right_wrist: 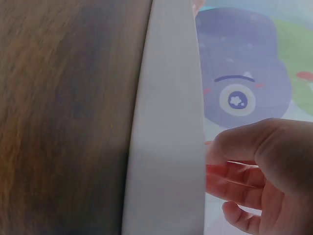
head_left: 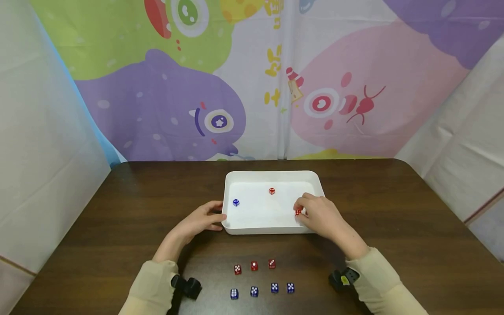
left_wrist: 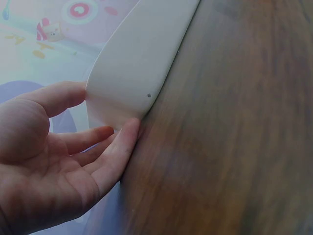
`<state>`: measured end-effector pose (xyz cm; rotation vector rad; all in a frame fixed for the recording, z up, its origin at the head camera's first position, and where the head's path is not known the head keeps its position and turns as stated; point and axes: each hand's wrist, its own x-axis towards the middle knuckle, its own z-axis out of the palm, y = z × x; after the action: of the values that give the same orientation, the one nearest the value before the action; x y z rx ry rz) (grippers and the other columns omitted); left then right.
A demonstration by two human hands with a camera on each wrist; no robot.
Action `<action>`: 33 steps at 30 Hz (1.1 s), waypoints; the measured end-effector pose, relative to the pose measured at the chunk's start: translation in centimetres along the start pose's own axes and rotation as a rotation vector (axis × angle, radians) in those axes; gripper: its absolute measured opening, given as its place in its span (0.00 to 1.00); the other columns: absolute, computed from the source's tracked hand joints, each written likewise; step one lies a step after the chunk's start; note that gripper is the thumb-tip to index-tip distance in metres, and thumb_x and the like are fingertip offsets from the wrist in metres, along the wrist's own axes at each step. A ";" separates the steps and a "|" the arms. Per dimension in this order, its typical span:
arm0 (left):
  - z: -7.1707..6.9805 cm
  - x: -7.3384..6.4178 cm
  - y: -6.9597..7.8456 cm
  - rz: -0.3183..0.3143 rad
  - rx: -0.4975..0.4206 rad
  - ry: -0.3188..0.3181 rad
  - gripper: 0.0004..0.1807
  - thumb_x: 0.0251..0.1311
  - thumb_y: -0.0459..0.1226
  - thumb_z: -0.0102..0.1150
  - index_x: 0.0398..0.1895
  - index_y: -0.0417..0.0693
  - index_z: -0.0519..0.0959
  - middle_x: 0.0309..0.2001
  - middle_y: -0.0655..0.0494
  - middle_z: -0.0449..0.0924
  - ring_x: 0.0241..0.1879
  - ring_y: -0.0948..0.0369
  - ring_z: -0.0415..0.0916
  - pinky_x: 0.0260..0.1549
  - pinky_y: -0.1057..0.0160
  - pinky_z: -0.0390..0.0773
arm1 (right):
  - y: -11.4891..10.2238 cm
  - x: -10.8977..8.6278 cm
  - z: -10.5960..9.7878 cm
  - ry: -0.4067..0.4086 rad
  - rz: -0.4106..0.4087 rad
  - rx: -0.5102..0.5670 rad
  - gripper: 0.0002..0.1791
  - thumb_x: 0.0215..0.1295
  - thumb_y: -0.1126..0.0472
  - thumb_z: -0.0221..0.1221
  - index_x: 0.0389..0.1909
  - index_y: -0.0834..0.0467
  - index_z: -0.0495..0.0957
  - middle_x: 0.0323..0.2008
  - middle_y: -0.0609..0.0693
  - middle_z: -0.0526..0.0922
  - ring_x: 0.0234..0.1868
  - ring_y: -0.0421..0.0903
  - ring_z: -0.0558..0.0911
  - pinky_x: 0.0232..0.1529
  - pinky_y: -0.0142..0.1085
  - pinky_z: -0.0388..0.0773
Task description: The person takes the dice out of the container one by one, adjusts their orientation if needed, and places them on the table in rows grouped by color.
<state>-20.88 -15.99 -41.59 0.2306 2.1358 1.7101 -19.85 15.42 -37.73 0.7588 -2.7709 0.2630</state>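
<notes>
Seven dice sit nearest the camera: three red dice (head_left: 254, 265) in a row, four blue dice (head_left: 262, 290) in front of them. Both hands are up at the white tray (head_left: 271, 176), whose long side runs left to right. Left hand (head_left: 201, 221) steadies the tray's near left corner, fingers fairly straight, thumb on the rim. Right hand (head_left: 320, 215) reaches inside over the near right corner, fingertips pinching a red die (head_left: 298, 212). Deeper in the tray lie a lone blue die (head_left: 236, 202) and another red die (head_left: 271, 190). Dark wooden tabletop (head_left: 393, 210) underneath, cartoon backdrop (head_left: 252, 78) behind.
</notes>
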 end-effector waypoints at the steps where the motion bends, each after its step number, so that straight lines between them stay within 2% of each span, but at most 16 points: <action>1: 0.0 0.0 0.0 0.001 0.002 -0.002 0.29 0.54 0.35 0.52 0.58 0.36 0.55 0.54 0.40 0.59 0.43 0.53 0.69 0.37 0.58 0.76 | -0.2 -0.1 -0.1 0.009 -0.010 -0.008 0.05 0.42 0.61 0.60 0.24 0.52 0.76 0.23 0.44 0.73 0.18 0.40 0.69 0.21 0.34 0.67; 6: 0.0 0.0 -0.1 -0.001 0.010 -0.002 0.29 0.54 0.36 0.52 0.58 0.37 0.56 0.54 0.41 0.59 0.43 0.53 0.69 0.37 0.58 0.76 | -0.9 -0.7 -0.7 0.047 -0.031 -0.038 0.05 0.42 0.63 0.59 0.23 0.53 0.76 0.23 0.43 0.72 0.17 0.39 0.67 0.23 0.34 0.67; 21: 0.0 -0.1 0.1 -0.007 0.006 0.000 0.29 0.54 0.35 0.52 0.58 0.36 0.55 0.55 0.41 0.58 0.43 0.52 0.69 0.38 0.58 0.75 | -2.3 -1.9 -0.9 0.085 -0.075 -0.013 0.05 0.40 0.63 0.57 0.23 0.52 0.75 0.23 0.41 0.72 0.18 0.37 0.68 0.24 0.32 0.67; 30: -0.1 0.1 0.1 0.002 0.005 -0.016 0.29 0.54 0.35 0.51 0.58 0.36 0.55 0.55 0.40 0.58 0.44 0.51 0.68 0.38 0.58 0.75 | -2.8 -2.3 -1.0 0.096 -0.104 -0.022 0.06 0.39 0.63 0.57 0.22 0.52 0.74 0.23 0.40 0.71 0.18 0.37 0.67 0.24 0.32 0.66; 33: -0.1 0.0 0.0 -0.003 0.010 -0.016 0.30 0.54 0.35 0.51 0.59 0.35 0.54 0.55 0.39 0.57 0.45 0.51 0.68 0.38 0.58 0.75 | -3.1 -2.5 -0.8 0.074 -0.125 -0.015 0.05 0.39 0.62 0.57 0.22 0.51 0.74 0.22 0.39 0.70 0.18 0.36 0.67 0.24 0.31 0.66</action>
<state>-20.95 -16.03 -41.54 0.2429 2.1325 1.6914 -15.94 14.15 -37.37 0.8962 -2.6403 0.2408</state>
